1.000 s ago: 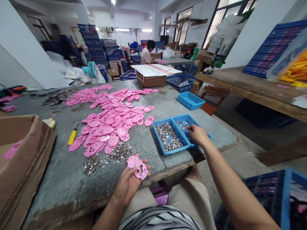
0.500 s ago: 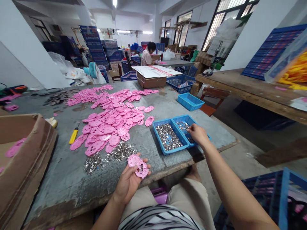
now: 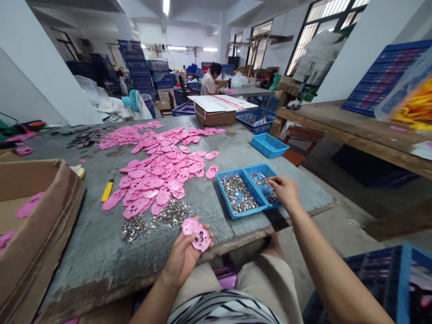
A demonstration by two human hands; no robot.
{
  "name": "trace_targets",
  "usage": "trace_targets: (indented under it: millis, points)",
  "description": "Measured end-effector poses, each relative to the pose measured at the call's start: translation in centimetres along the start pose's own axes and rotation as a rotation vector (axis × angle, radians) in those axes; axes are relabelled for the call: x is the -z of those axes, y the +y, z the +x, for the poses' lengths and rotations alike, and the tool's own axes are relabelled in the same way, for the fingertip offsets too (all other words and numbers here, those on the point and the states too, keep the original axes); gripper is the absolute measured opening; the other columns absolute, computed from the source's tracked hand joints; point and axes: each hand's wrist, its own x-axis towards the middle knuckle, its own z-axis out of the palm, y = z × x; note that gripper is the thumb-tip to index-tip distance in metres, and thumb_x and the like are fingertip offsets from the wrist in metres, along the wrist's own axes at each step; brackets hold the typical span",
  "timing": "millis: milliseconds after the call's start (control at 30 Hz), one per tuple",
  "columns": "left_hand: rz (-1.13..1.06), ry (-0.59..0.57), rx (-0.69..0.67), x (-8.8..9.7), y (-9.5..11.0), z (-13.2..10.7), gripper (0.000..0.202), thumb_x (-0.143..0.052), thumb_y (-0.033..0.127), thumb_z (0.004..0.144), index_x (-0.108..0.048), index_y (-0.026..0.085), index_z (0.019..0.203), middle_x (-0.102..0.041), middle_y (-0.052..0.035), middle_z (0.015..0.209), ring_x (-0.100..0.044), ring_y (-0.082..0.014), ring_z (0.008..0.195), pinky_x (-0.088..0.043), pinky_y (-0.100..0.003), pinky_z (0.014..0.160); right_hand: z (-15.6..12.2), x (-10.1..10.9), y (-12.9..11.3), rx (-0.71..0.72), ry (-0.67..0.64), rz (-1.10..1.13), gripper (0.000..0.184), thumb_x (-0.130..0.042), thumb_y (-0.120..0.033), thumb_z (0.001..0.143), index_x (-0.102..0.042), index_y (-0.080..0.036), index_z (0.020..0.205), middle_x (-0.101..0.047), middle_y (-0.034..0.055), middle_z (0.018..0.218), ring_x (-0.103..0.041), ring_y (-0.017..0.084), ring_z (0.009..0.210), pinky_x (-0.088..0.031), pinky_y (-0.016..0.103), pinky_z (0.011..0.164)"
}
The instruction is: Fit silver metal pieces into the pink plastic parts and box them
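Pink part (image 3: 196, 233) in left hand (image 3: 182, 258) grip.

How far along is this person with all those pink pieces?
Done: the cardboard box at the left holds only a few pink pieces, so little looks finished. In hand: the left hand holds one pink plate with some metal bits already in it, while the right hand reaches into the blue tray of metal parts. Left: the big pink pile on the table.
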Motion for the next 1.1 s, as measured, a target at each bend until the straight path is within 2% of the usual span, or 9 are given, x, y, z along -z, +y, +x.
trace_targets:
  millis: [100, 200, 267, 333, 500, 600, 667, 967, 1100]
  points:
    - [0.022, 0.046, -0.013, -0.2, -0.1, -0.1, 0.068, -0.071, 0.016, 0.066, -0.046, 0.016, 0.129, -0.071, -0.0089, 0.089, -0.068, -0.0228, 0.076, -0.056, -0.035, 0.065, -1.6, -0.2, -0.9, 0.019, -0.019, 0.145, 0.028, -0.058, -0.043, 0.072, -0.064, -0.016, 0.075, -0.063, 0.0049, 0.066, -0.052, 0.016, 0.054, -0.040, 0.029, 0.053]
    - [0.051, 0.085, -0.028, -0.7, -0.3, -0.4, 0.064, -0.075, 0.016, 0.062, -0.049, 0.014, 0.121, -0.070, -0.0059, 0.083, -0.066, -0.0189, 0.068, -0.054, -0.029, 0.057, -4.7, -1.4, -2.8, 0.059, -0.174, 0.400, 0.037, -0.067, -0.054, 0.062, -0.062, -0.018, 0.070, -0.057, 0.0004, 0.058, -0.045, 0.012, 0.046, -0.036, 0.025, 0.045]
    - [0.075, 0.101, -0.033, -1.3, -0.4, -0.6, 0.062, -0.077, 0.018, 0.060, -0.050, 0.013, 0.116, -0.068, -0.0040, 0.079, -0.064, -0.0167, 0.064, -0.051, -0.026, 0.052, -7.2, -2.8, -4.2, 0.064, -0.364, 0.582, 0.036, -0.072, -0.051, 0.059, -0.060, -0.018, 0.066, -0.054, -0.0018, 0.055, -0.042, 0.010, 0.044, -0.034, 0.024, 0.043]
    - [0.099, 0.110, -0.037, -1.9, -0.5, -0.8, 0.061, -0.079, 0.020, 0.059, -0.051, 0.013, 0.112, -0.067, -0.0027, 0.077, -0.063, -0.0155, 0.061, -0.050, -0.025, 0.050, -9.7, -4.3, -5.3, 0.078, -0.518, 0.661, 0.032, -0.071, -0.048, 0.063, -0.060, -0.018, 0.065, -0.053, -0.0030, 0.054, -0.040, 0.009, 0.043, -0.034, 0.023, 0.043]
    - [0.103, 0.100, -0.054, -3.2, -0.3, -1.3, 0.063, -0.084, 0.024, 0.054, -0.052, 0.014, 0.107, -0.067, -0.0019, 0.076, -0.063, -0.0160, 0.062, -0.050, -0.025, 0.049, -13.7, -6.9, -6.5, 0.348, -0.618, 0.675, 0.024, -0.063, -0.038, 0.080, -0.060, -0.019, 0.066, -0.061, 0.0007, 0.067, -0.055, 0.013, 0.063, -0.043, 0.026, 0.062]
    - [0.089, 0.106, -0.052, -3.4, -0.1, -1.5, 0.062, -0.085, 0.025, 0.052, -0.053, 0.013, 0.103, -0.065, -0.0012, 0.073, -0.063, -0.0154, 0.061, -0.050, -0.024, 0.048, -14.3, -7.6, -6.5, 0.465, -0.627, 0.705, 0.026, -0.060, -0.037, 0.085, -0.062, -0.019, 0.066, -0.061, 0.0021, 0.072, -0.057, 0.014, 0.070, -0.045, 0.027, 0.067]
    - [0.086, 0.112, -0.043, -3.3, -0.1, -1.6, 0.060, -0.086, 0.025, 0.050, -0.054, 0.013, 0.100, -0.065, -0.0007, 0.072, -0.062, -0.0146, 0.059, -0.049, -0.024, 0.047, -14.3, -7.7, -6.4, 0.485, -0.612, 0.731, 0.026, -0.063, -0.038, 0.084, -0.064, -0.019, 0.066, -0.060, 0.0028, 0.076, -0.058, 0.015, 0.074, -0.046, 0.028, 0.069]
    - [0.084, 0.117, 0.011, -3.3, -0.1, -1.8, 0.057, -0.085, 0.020, 0.047, -0.055, 0.013, 0.095, -0.063, 0.0006, 0.066, -0.059, -0.0136, 0.056, -0.048, -0.025, 0.047, -13.9, -7.7, -5.9, 0.284, -0.751, 0.886, 0.030, -0.076, -0.051, 0.069, -0.072, -0.022, 0.067, -0.056, 0.0016, 0.079, -0.054, 0.013, 0.071, -0.045, 0.028, 0.069]
    - [0.071, 0.110, 0.023, -3.1, -0.1, -1.8, 0.056, -0.083, 0.018, 0.048, -0.055, 0.014, 0.096, -0.064, 0.0002, 0.067, -0.059, -0.0139, 0.056, -0.049, -0.025, 0.048, -13.7, -7.8, -6.0, 0.252, -0.796, 0.886, 0.031, -0.078, -0.053, 0.066, -0.073, -0.022, 0.066, -0.056, 0.0013, 0.077, -0.055, 0.013, 0.073, -0.044, 0.028, 0.070]
